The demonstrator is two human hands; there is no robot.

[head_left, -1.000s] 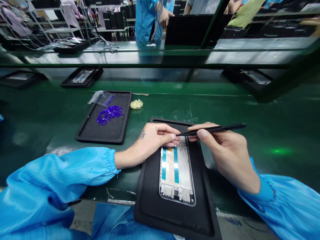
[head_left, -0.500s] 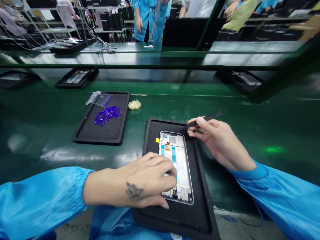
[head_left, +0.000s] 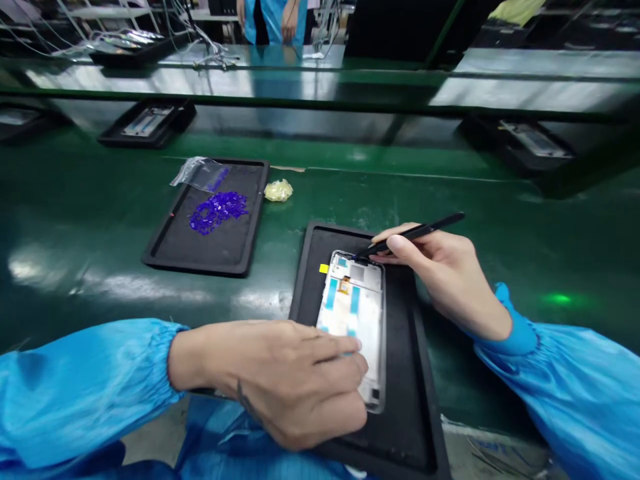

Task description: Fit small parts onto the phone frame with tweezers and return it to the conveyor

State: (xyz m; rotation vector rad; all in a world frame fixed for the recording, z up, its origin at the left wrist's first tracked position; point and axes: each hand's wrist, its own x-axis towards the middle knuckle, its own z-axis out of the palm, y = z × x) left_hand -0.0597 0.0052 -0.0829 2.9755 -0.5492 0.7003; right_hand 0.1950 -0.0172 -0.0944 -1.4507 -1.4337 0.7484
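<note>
My right hand (head_left: 440, 273) pinches a pair of black tweezers (head_left: 435, 226), whose tips touch the top edge of an opened phone frame (head_left: 370, 313). At those tips shows a tiny purple-blue speck, too small to make out. The silver frame carries blue strips and an orange flex connector. Curled over its lower left side, my left hand (head_left: 295, 380) grips it and hides that corner. Beneath lies a black tray (head_left: 400, 400). To the left, a second black tray (head_left: 220, 253) holds a pile of small purple-blue pieces (head_left: 219, 212) and a clear plastic bag (head_left: 200, 175).
A crumpled yellowish lump (head_left: 279, 191) lies beside the left tray. Farther back on the green bench (head_left: 125, 287) stand more black trays with phone frames, one at the left (head_left: 148, 123) and one at the right (head_left: 535, 140). Across the bench stands a person in blue (head_left: 277, 20).
The tweezer tips have moved from just above the phone frame onto its top edge. My left hand has turned and curled more tightly at its lower side. The view has tilted downward.
</note>
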